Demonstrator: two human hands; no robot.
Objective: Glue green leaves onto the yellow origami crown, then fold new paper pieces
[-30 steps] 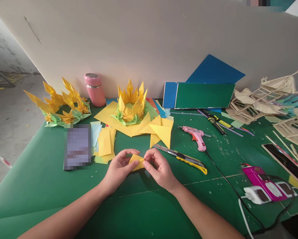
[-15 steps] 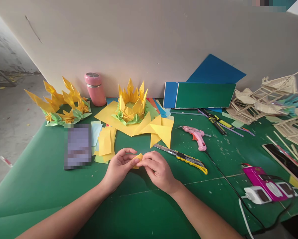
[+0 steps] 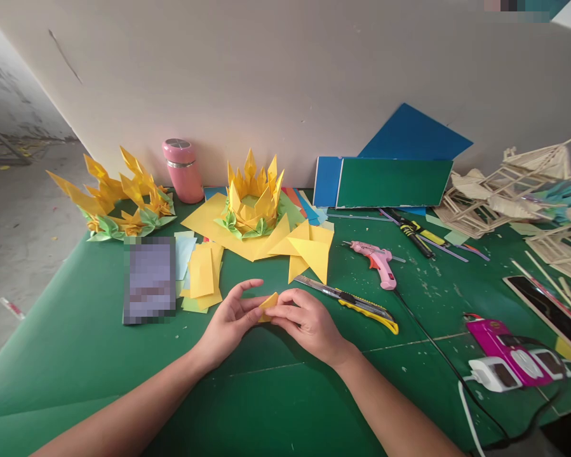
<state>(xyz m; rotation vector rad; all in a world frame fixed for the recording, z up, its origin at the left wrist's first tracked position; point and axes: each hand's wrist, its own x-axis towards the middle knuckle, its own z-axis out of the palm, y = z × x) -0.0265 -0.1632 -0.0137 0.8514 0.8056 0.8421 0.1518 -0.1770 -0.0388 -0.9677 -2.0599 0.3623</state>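
Note:
Between my two hands is a small piece of folded yellow paper, partly covered by fingers. My left hand pinches its left side with thumb against fingers, the index finger raised off it. Closed on the right side of the paper is my right hand. Just beyond them lie yellow paper sheets and a yellow box cutter with its blade out. A yellow paper crown with green leaves stands behind, on more paper. Another paper crown sits at the far left.
A pink glue gun lies right of the paper, its black cord running to a magenta power strip. Further right are a phone and wooden stick models. A pink thermos stands near the wall. Yellow slips lie at left.
The folded paper has turned slightly and shows more of its face. My left index finger has lifted a little, and the right hand has shifted slightly.

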